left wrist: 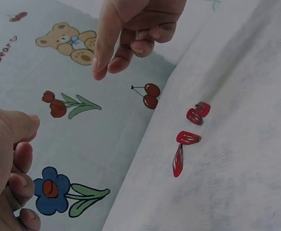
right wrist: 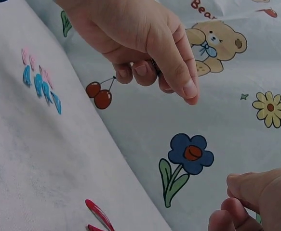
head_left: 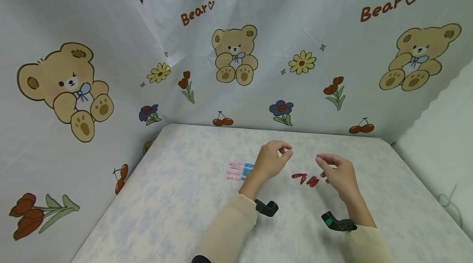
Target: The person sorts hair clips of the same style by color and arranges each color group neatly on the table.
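Note:
My left hand point(head_left: 271, 159) is raised over the table, fingers loosely bent, with a gap between thumb and index fingertip. Opposite it, my right hand point(head_left: 339, 172) hovers with thumb and index fingertips close together; no object shows between them. Several red hair clips point(head_left: 304, 178) lie on the table between and below the hands, in two small groups. To the left are pink hair clips point(head_left: 234, 177) in a column, with blue hair clips point(head_left: 249, 165) beside them. My left hand and wrist partly cover the blue ones in the head view.
The pale mottled table point(head_left: 177, 197) reaches back to a wall cloth point(head_left: 255, 107) printed with bears and flowers. A white cable point(head_left: 448, 203) hangs at the right, beyond the table edge. Both wrists wear black cameras point(head_left: 267, 208).

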Motion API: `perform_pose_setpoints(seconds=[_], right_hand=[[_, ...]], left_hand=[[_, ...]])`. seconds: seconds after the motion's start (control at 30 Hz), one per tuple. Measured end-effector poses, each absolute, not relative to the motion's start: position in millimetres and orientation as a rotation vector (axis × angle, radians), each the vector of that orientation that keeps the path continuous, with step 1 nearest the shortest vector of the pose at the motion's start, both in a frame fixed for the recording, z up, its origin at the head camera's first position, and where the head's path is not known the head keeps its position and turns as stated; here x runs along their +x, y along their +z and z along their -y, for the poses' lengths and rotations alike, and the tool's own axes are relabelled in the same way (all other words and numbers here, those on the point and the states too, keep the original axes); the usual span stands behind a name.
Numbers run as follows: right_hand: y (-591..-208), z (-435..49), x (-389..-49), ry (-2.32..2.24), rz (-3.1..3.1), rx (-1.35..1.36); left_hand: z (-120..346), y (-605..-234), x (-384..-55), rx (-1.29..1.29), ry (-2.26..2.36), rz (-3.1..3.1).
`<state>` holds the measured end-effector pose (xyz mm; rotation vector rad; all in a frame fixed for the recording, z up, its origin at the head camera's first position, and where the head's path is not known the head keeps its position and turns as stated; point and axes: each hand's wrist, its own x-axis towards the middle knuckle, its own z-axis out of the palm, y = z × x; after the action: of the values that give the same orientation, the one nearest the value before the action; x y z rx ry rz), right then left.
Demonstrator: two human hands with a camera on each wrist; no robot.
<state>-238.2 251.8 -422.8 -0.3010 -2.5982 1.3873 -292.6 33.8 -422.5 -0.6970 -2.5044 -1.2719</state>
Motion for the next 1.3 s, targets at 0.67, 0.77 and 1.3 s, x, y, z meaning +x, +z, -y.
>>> perform_pose_setpoints(seconds=[0.67,0.77,1.3], right_hand=[[-452.4,-274.7,-238.1,1.428,2.613,-0.502],[-454.9,-276.5,-237.7,1.459,2.599,-0.517],[-469.3,-281.4,-238.7,1.449,2.658,-0.555]], left_hand=[[-62.5,-451.4,-289.8,-0.677,-1.469,2.621],[-66.1,-454.8,-290.9,-0.683,-1.452,2.634],[-77.1,-470.7,-288.4,-0.707,-1.237,2.734]])
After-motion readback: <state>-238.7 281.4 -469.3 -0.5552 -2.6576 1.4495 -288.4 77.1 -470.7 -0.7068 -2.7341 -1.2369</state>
